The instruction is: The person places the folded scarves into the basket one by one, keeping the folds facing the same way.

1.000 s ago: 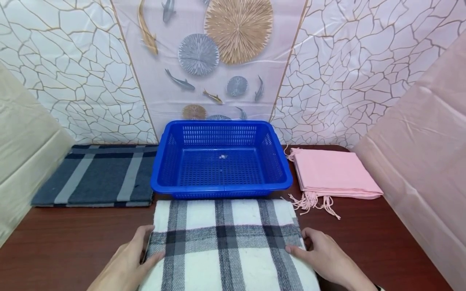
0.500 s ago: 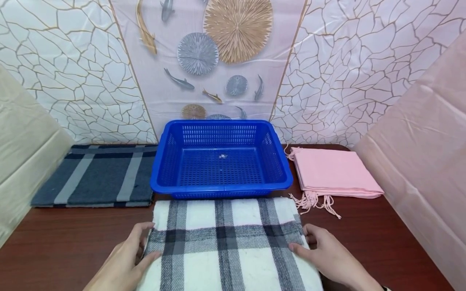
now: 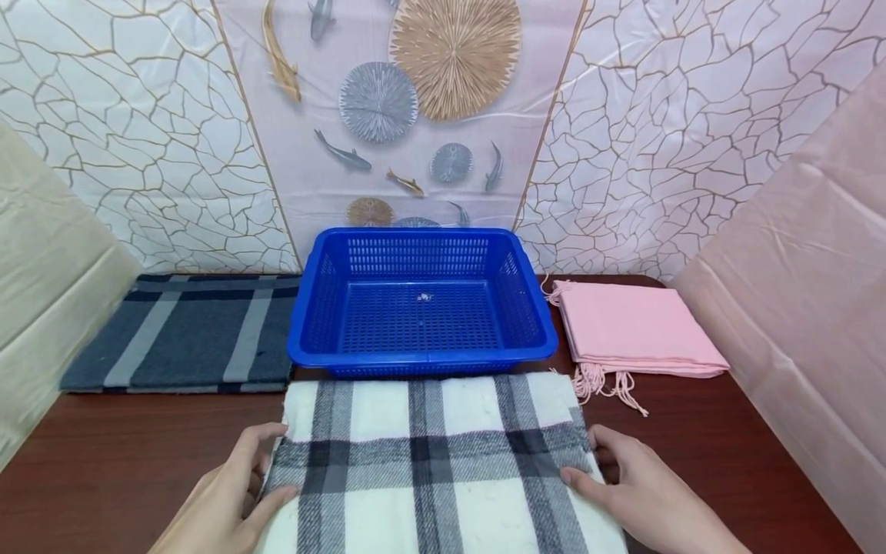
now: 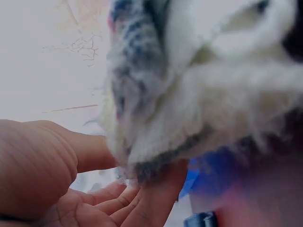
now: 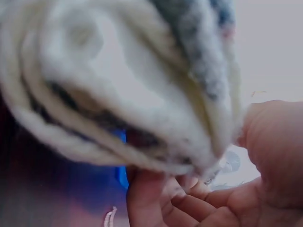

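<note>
A folded scarf point(image 3: 384, 508) in white, grey and black plaid spans the front middle of the head view. My left hand point(image 3: 224, 496) grips its left edge, thumb on top and fingers curled beneath. On the right edge my right hand point(image 3: 647, 492) holds it the same way. Both wrist views show layered, fuzzy folds of the scarf pinched between thumb and fingers, with the underside off the table. Just beyond the scarf's far edge stands a blue plastic basket point(image 3: 422, 359) with perforated walls; only a tiny pale speck shows on its floor.
A folded dark grey striped scarf point(image 3: 197, 338) lies left of the basket. To its right is a folded pink scarf point(image 3: 637, 327) with fringe hanging toward the front. All rest on a brown wooden table point(image 3: 124, 454), enclosed by patterned wall sheets point(image 3: 623, 154) at the back.
The plaid scarf has risen a little toward the camera and looks wider. Both hands have moved slightly outward with it. The basket and other scarves have stayed put.
</note>
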